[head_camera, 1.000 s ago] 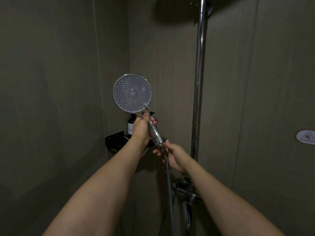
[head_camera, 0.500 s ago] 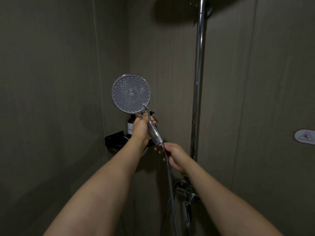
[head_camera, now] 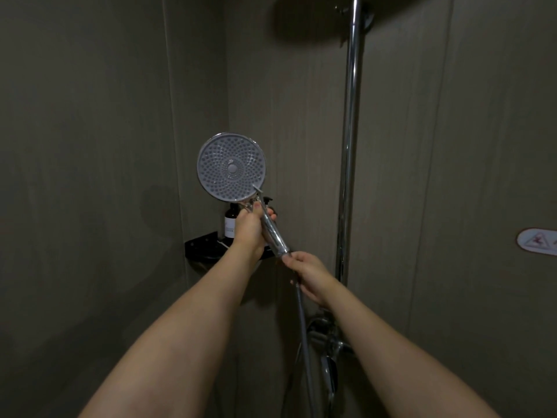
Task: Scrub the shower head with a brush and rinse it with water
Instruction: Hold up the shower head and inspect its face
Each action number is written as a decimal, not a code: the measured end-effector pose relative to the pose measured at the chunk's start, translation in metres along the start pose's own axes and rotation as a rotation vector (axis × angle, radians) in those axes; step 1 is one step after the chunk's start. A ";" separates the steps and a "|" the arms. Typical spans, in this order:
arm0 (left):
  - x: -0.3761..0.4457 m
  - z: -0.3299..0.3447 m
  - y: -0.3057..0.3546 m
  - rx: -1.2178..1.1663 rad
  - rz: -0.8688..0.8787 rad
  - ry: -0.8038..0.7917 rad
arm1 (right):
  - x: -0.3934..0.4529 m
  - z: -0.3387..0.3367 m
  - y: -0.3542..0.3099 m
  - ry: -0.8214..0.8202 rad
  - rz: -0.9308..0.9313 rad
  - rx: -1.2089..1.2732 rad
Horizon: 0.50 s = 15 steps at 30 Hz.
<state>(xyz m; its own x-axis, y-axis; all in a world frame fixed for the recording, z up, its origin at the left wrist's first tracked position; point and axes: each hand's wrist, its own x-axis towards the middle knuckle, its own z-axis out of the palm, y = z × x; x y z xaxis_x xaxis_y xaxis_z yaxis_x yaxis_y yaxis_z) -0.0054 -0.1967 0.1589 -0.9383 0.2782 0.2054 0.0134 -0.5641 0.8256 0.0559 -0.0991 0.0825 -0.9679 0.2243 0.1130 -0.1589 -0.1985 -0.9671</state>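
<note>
A round grey shower head (head_camera: 231, 168) with a chrome rim faces me, its nozzle face dotted with small holes. Its clear chrome handle (head_camera: 272, 233) slants down to the right. My left hand (head_camera: 250, 226) grips the handle's upper part just below the head. My right hand (head_camera: 307, 271) pinches the joint where the handle meets the metal hose (head_camera: 303, 321), which hangs down from there. No brush is in view.
A chrome riser pipe (head_camera: 349, 140) runs up the wall to a dark overhead shower (head_camera: 313, 19). A black corner shelf (head_camera: 202, 247) holds a dark bottle (head_camera: 230, 221) behind my left hand. The chrome mixer valve (head_camera: 327, 342) sits low right. A warning sticker (head_camera: 536, 241) marks the right wall.
My right hand has closed its fingers on the joint at the handle's lower end. The shower head has barely shifted; my left hand keeps its grip.
</note>
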 end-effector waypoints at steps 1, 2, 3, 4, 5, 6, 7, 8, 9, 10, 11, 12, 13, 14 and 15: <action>0.000 0.000 0.000 -0.001 -0.001 0.002 | -0.001 -0.001 -0.001 -0.031 0.000 0.067; 0.000 0.000 0.000 -0.002 -0.005 0.003 | -0.002 -0.001 -0.002 -0.053 0.012 0.130; 0.000 0.000 0.000 -0.004 -0.008 0.004 | -0.001 -0.002 -0.002 -0.056 0.027 0.172; 0.000 0.000 0.000 -0.008 -0.011 0.003 | -0.001 -0.001 -0.003 -0.039 0.041 0.189; 0.000 0.000 0.000 -0.008 -0.013 0.004 | -0.001 -0.001 -0.003 -0.018 0.047 0.186; 0.000 0.000 0.000 -0.004 -0.016 0.006 | -0.002 0.001 -0.003 -0.008 0.047 0.171; 0.001 0.000 0.001 0.000 -0.017 0.010 | -0.002 0.002 -0.002 0.006 0.042 0.134; 0.001 0.000 0.001 0.002 -0.015 0.014 | -0.002 0.003 -0.002 0.026 0.035 0.082; 0.001 0.000 0.000 0.002 -0.012 0.015 | -0.001 0.003 -0.001 0.042 0.025 0.028; 0.001 0.000 0.000 -0.002 -0.008 0.014 | 0.000 0.002 0.000 0.051 0.011 -0.008; 0.000 0.000 0.000 -0.007 -0.007 0.012 | 0.001 0.002 0.000 0.055 -0.004 -0.015; 0.000 0.000 0.000 -0.014 -0.008 0.009 | 0.000 0.001 0.000 0.051 -0.011 0.019; 0.000 0.000 -0.001 -0.016 -0.011 0.008 | 0.000 0.001 -0.001 0.028 -0.004 0.088; 0.001 -0.001 -0.001 -0.014 -0.014 0.008 | -0.001 0.002 -0.002 0.002 0.010 0.167; 0.002 -0.001 -0.001 -0.011 -0.017 0.008 | 0.000 0.001 -0.002 -0.004 0.027 0.216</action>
<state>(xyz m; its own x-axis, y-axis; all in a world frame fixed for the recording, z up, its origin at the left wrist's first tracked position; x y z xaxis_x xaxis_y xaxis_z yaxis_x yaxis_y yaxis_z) -0.0073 -0.1963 0.1578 -0.9413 0.2814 0.1867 -0.0065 -0.5678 0.8231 0.0558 -0.0994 0.0842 -0.9730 0.2126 0.0894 -0.1709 -0.4044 -0.8985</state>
